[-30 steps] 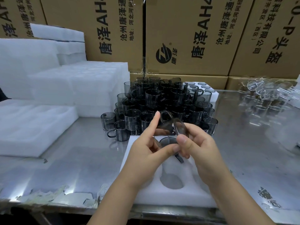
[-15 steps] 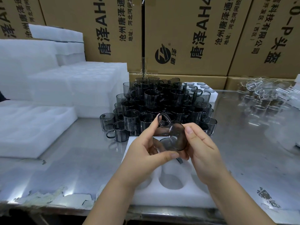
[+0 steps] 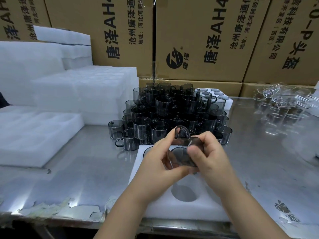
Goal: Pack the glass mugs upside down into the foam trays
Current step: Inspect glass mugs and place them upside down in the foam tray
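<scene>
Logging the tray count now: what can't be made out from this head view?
Held mug: blurred, partly covered by left hand and right hand.
Foam tray: far pockets hidden behind both hands, head view.
Mug pile: rear mugs hidden behind front ones.
Clear glasses, far right: blurred, uncountable.

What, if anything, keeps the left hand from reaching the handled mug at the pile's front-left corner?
Likely yes, once freed: the left hand, with the right hand, grips a smoky glass mug above the foam tray. The front-left mug stands upright at the open edge of the pile, nothing between.
</scene>
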